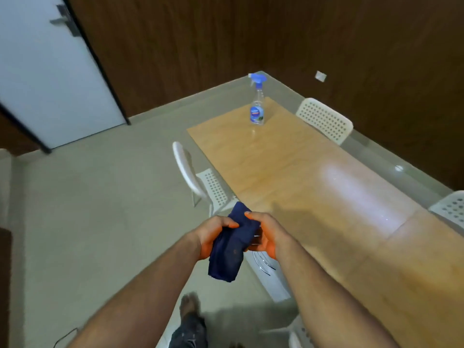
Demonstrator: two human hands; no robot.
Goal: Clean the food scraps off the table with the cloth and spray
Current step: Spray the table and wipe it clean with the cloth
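Note:
A dark blue cloth (232,249) hangs bunched between both of my hands, just off the near left edge of the long wooden table (313,187). My left hand (213,234) grips its left side and my right hand (266,234) grips its right side, fingers curled round the fabric. A clear spray bottle (257,101) with a blue trigger head stands upright at the table's far end, well beyond my hands. No food scraps show on the tabletop; a bright light glare lies across its middle.
White perforated chairs stand around the table: one on the left side (200,182), one at the far right (325,119), one at the right edge (452,207), one near me (271,272). A white door (50,71) stands at the left. My foot (189,307) is on the tiled floor.

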